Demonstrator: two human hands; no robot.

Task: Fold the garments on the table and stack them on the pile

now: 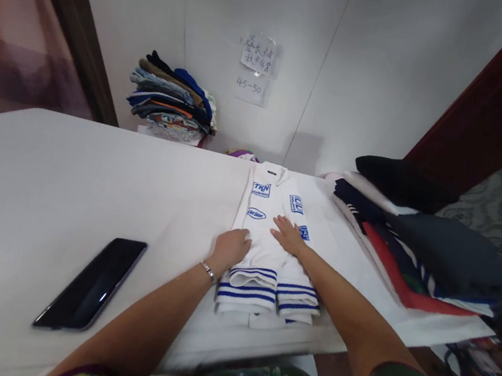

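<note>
A white polo-type shirt (pixel 261 245) lies partly folded on the table, its collar pointing away from me. It has blue printed logos on the front and blue stripes on the sleeves and hem, which are gathered at the near end. My left hand (pixel 230 250), with a silver bracelet at the wrist, is closed on the shirt's left edge, fingers curled in at the fabric. Flat on the shirt's right half rests my right hand (pixel 289 237), fingers spread, beside a blue logo.
A black phone (pixel 92 284) lies on the white table (pixel 92 184) at left. Folded clothes (pixel 172 99) are stacked by the wall, below handwritten paper signs (pixel 255 67). Another pile of clothes (pixel 430 244) sits along the right side. A purple item (pixel 241 154) shows behind the collar.
</note>
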